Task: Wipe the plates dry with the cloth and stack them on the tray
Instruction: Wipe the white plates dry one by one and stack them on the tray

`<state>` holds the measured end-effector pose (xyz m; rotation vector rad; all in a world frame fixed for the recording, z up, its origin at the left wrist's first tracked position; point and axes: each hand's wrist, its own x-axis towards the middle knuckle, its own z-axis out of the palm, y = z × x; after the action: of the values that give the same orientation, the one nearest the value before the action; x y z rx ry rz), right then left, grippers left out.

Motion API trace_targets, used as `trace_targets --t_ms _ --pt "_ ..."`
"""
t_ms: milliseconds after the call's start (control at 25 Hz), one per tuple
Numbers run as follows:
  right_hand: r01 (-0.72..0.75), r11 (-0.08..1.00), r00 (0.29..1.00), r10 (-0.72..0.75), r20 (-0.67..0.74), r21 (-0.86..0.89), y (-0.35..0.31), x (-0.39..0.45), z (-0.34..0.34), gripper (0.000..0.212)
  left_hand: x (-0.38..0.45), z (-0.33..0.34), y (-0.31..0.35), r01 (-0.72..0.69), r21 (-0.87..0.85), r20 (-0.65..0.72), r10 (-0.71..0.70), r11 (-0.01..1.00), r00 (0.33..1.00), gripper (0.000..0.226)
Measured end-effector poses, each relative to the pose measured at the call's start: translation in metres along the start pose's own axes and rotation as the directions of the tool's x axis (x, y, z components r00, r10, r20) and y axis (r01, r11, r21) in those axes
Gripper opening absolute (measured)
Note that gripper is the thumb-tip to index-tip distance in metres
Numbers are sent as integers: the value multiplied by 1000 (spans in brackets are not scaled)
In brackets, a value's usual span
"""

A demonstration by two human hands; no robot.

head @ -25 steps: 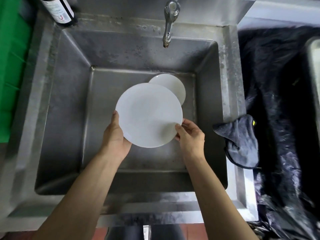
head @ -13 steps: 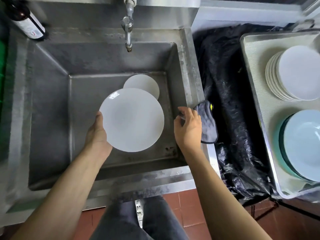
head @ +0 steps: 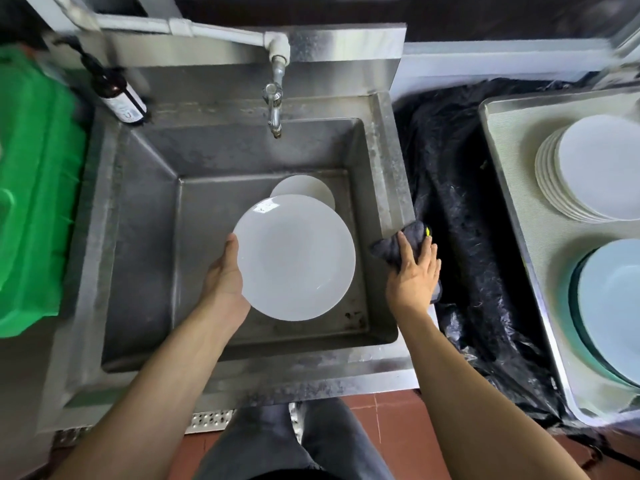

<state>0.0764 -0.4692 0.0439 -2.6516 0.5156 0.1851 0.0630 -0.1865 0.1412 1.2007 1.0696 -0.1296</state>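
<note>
A stainless steel sink fills the centre, its rim scuffed and dull. At 12 o'clock a tap hangs from a white pipe running along the back splash. A dark bottle stands at 11 o'clock beside a green plastic crate at 9 o'clock. Black plastic sheeting lies crumpled at 3 o'clock. Red floor tiles show at 6 o'clock.

The held plate is covering the near part of the smaller plate behind it. The right hand is hiding much of the cloth. The frame's right edge is cutting off both plate stacks and the tray.
</note>
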Motion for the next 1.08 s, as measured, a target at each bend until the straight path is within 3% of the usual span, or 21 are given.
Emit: trace_targets --t_ms 280,480,600,720,800,1000,1080 --pt "29 913 992 25 -127 406 -10 -4 -34 54 -26 -3 21 -15 -55 7 15 998 1000 35" --pt "269 751 946 -88 -312 603 -83 -21 -85 56 -46 -11 46 -54 -44 74 57 998 996 46" --pt "426 712 891 -223 -396 558 -133 -39 -111 46 -56 -12 65 -80 -49 102 84 996 991 46" --pt "612 712 782 -481 -395 344 -166 -55 -115 53 -64 -13 82 -149 -44 131 154 988 979 46" --pt "669 701 733 -566 -376 248 -177 -64 -107 52 -68 -18 93 -184 -30 169 186 983 968 45" --pt "685 697 709 -570 -415 212 -198 -71 -90 55 -73 -32 111 -245 -47 271 248 968 930 29" --pt "672 664 736 -549 -396 328 -218 -82 -84 53 -75 -30 116 -279 -26 303 274 960 913 28"
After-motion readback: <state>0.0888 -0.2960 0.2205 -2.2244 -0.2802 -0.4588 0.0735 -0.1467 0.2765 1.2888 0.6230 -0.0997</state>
